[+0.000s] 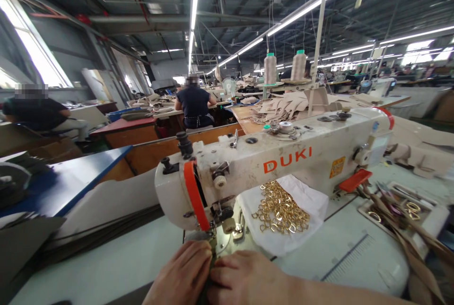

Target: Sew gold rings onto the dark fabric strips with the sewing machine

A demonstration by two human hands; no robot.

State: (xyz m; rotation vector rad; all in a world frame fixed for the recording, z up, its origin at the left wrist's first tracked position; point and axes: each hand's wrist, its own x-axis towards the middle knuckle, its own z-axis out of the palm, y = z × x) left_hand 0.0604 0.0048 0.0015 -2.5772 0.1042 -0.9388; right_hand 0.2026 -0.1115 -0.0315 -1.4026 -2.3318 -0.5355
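Hands, left hand (182, 267) and right hand (244, 273), curl nearly closed on a narrow olive fabric strip (213, 247), best kept flat and straight toward the white metal sewing machine (244, 172).

Forward route: barred by the sewing machine (244, 161), its long arm spanning left to right. Under the arm: white sheet (312, 196) heaped with gold rings (282, 213); orange lever (355, 180) hangs farther right. Left hand (182, 269) and right hand (244, 274) nearly meet just before the needle area; little room between them. Left: open strip of table (135, 246), bounded by dark cloth (88, 236). Right: open patch around the ruler (349, 257), bounded by trailing straps (400, 243); right forearm crosses its near side.
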